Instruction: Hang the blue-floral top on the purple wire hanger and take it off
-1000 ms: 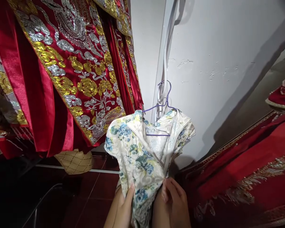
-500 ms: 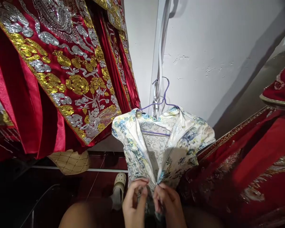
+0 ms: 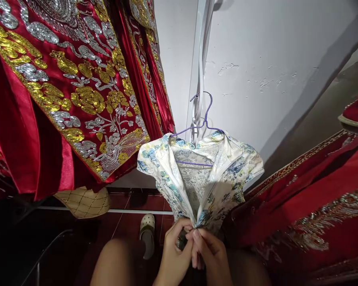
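A white dress with a blue floral print (image 3: 209, 174) hangs on a thin purple wire hanger (image 3: 203, 121) against the white wall. Its back opening gapes in a V down to my hands. My left hand (image 3: 174, 256) pinches the left edge of the opening at its lowest point. My right hand (image 3: 211, 254) pinches the right edge there, fingertips touching the left hand's. Both hands are closed on the fabric where the two edges meet.
Red robes with gold and silver embroidery (image 3: 65, 91) hang close at the left. More red embroidered cloth (image 3: 313, 206) lies at the right. A woven tan bag (image 3: 82, 201) and a white clog (image 3: 147, 234) sit on the dark red tiled floor. My bare knee (image 3: 116, 262) shows below.
The dress has turned so its open back faces me. My hands have moved from gripping bunched fabric to pinching together at the bottom of the opening. The view has dropped slightly.
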Motion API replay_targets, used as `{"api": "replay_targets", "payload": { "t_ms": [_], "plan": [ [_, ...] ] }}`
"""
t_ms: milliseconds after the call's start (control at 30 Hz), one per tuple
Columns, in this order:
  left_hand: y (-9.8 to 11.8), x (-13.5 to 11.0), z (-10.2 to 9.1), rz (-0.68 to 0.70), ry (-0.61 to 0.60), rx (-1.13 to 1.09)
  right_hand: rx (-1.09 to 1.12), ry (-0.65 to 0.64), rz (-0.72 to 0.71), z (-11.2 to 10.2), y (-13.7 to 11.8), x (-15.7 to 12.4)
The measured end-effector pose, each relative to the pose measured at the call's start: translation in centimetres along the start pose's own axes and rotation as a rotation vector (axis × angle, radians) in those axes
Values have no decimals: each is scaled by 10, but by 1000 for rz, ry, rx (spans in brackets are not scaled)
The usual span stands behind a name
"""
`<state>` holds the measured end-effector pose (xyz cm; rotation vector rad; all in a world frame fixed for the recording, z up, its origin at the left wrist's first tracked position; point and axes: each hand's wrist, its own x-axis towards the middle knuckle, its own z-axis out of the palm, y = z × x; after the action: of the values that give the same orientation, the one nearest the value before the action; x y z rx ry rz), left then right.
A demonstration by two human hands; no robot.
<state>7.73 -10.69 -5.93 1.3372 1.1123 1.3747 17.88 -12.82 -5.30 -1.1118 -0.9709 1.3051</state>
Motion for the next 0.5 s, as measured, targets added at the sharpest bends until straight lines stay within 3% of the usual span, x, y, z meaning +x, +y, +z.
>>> {"api": "replay_targets", "payload": {
  "t_ms": [100,267,500],
  "plan": [
    [-4,-4,-2,38,-52,69,20,30,12,1,-2,-1],
    [-4,-7,-4,74,-28,95,132,129,79,9,-20,1],
    [-3,-3,-1,108,-38,131,237,208,-30,14,-81,40]
  ]
}}
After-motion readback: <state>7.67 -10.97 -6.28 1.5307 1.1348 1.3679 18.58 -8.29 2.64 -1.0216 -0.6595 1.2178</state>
